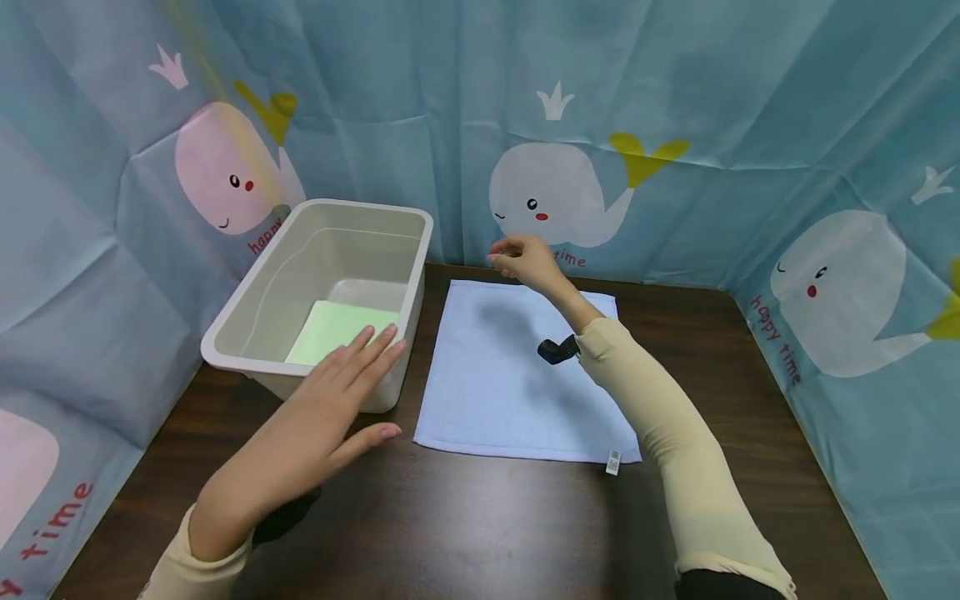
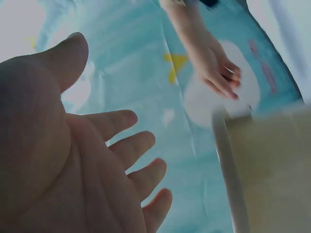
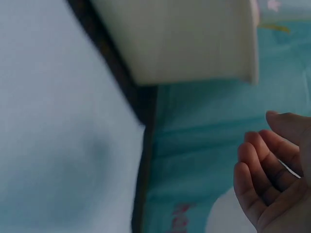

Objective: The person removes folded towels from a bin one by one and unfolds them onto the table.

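A light blue towel [image 1: 517, 375] lies spread flat on the dark table, its small white label at the front right corner. Over the towel's far edge hangs my right hand [image 1: 531, 265], fingers loosely curled; the right wrist view shows nothing in its palm. My left hand [image 1: 311, 425] has its fingers extended in front of a grey plastic bin [image 1: 315, 221], overlapping its near right corner; whether it touches the rim I cannot tell. Inside the bin lies a pale green cloth [image 1: 333, 325], partly hidden by the left fingers.
A blue curtain [image 1: 450, 100] printed with whales surrounds the table on the back and both sides. The bin stands against it at the left. Bare brown tabletop [image 1: 480, 525] shows in front of the towel and to its right.
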`<state>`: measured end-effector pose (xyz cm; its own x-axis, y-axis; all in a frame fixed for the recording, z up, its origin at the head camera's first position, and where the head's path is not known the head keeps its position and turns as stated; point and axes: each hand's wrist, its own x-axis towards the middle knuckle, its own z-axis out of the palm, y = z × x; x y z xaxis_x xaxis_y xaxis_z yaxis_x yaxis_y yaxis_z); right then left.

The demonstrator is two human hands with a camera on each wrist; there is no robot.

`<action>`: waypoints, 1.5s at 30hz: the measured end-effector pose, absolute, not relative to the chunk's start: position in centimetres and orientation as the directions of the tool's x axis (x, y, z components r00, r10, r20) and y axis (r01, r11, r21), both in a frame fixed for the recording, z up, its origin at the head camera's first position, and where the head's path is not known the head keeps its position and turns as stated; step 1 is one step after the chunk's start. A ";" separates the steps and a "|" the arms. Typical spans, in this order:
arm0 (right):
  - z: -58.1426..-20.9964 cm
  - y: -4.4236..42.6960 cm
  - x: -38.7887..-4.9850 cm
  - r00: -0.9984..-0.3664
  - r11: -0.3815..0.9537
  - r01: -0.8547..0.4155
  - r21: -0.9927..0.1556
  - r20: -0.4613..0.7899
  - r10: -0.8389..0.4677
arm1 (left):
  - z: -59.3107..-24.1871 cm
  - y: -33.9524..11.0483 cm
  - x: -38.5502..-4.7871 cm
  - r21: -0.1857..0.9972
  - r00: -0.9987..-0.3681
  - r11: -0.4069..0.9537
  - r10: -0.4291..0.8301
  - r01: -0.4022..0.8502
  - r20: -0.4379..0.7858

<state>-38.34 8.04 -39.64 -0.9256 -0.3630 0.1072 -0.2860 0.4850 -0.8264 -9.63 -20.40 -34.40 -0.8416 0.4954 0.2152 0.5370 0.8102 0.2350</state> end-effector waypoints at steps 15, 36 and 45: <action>-32.6 -0.9 -37.3 -0.841 0.349 -0.399 -0.848 0.186 -0.508 | -35.7 -28.8 -12.3 0.305 -0.953 0.912 0.216 0.275 0.213; -30.6 -10.8 -37.5 -0.824 0.337 -0.260 -0.905 0.026 -0.567 | -37.0 -32.4 -12.2 0.350 -0.996 0.936 -0.007 0.024 0.086; -32.3 -13.3 -37.3 -0.816 0.298 -0.079 -0.951 -0.110 -0.567 | -36.9 -32.1 -11.9 0.344 -0.999 0.939 -0.041 -0.027 0.033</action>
